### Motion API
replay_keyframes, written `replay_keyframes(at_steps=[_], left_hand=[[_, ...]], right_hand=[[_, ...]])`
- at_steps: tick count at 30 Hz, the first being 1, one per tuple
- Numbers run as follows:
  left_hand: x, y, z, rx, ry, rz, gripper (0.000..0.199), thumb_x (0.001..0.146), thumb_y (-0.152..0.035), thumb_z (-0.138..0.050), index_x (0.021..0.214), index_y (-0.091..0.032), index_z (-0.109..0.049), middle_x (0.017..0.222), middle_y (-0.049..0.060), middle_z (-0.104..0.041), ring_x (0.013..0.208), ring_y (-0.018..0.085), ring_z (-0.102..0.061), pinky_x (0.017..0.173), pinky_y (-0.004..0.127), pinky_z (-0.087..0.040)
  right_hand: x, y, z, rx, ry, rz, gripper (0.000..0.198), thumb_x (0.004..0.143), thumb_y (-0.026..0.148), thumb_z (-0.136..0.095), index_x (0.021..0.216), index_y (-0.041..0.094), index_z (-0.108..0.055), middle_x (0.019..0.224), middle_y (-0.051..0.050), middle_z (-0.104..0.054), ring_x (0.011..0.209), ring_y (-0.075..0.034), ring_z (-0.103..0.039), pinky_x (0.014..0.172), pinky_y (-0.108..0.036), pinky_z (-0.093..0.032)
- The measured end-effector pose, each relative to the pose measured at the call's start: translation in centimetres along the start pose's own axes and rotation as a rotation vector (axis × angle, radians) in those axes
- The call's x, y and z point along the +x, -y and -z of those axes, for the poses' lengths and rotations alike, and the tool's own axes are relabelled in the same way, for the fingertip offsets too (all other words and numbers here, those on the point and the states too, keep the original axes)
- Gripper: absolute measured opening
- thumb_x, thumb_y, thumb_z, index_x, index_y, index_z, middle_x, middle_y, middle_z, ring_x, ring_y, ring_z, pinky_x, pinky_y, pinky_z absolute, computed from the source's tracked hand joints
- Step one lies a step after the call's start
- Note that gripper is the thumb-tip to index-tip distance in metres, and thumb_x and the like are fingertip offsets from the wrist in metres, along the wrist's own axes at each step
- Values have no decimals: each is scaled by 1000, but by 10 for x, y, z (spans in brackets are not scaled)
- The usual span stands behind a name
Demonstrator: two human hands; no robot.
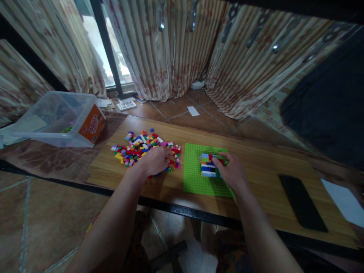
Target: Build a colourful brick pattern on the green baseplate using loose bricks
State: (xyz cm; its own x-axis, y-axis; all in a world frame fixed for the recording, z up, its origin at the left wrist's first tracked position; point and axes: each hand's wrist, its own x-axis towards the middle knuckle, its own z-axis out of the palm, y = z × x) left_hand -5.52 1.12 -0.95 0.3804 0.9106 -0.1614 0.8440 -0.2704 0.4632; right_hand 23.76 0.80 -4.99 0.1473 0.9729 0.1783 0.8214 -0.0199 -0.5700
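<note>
My left hand (156,161) reaches over the right part of a loose pile of colourful toy bricks (136,148). Its fingers are curled down among the bricks, and what they pinch is hidden. On the bench lies a green studded baseplate (192,178), with a small block-shaped build of toy bricks (208,171) on it, layered in white, blue, red and other colours. Around the right side of this build, my right hand (231,170) has its thumb and fingers closed, covering part of it.
A clear plastic bin (57,125) with an orange label stands left of the wooden bench top (256,167). A dark flat slab (303,203) and a white sheet (344,201) lie at the right. Striped curtains (182,49) hang behind. A dark rounded shape (327,98) fills the right side.
</note>
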Motion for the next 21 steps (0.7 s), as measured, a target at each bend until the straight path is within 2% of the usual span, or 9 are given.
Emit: replay_keyframes(at_steps=[5,12,18,21], left_hand=[[0,-2,1,21,1,-1,24,78,-7,-49,85,-16,-70,77,3,-67,71,14,-60,63,23,-41],[0,-2,0,13,-16,8,29,78,-5,-49,93,-17,-71,82,3,-69,76,15,-62,67,22,-43],[-1,-3,1,96,-3,22,19,79,-8,-50,80,-16,-68,76,4,-67,72,15,-61,64,24,-41],[-1,-2,0,78,-19,-11,20,79,-8,-50,82,-16,-67,79,4,-68,75,15,-62,67,24,-42]], right_hand=[[0,0,-3,9,19,-21,53,79,55,-59,112,15,-67,113,-19,-64,105,-31,-59,94,-48,-43],[1,-1,-5,23,25,-25,51,79,55,-59,111,16,-67,110,-17,-66,101,-30,-60,92,-47,-44],[2,1,-7,24,47,-49,50,78,53,-59,110,16,-68,106,-16,-68,97,-30,-61,89,-47,-45],[0,3,-5,15,21,-27,49,79,52,-59,109,15,-68,106,-16,-68,98,-30,-61,90,-47,-45]])
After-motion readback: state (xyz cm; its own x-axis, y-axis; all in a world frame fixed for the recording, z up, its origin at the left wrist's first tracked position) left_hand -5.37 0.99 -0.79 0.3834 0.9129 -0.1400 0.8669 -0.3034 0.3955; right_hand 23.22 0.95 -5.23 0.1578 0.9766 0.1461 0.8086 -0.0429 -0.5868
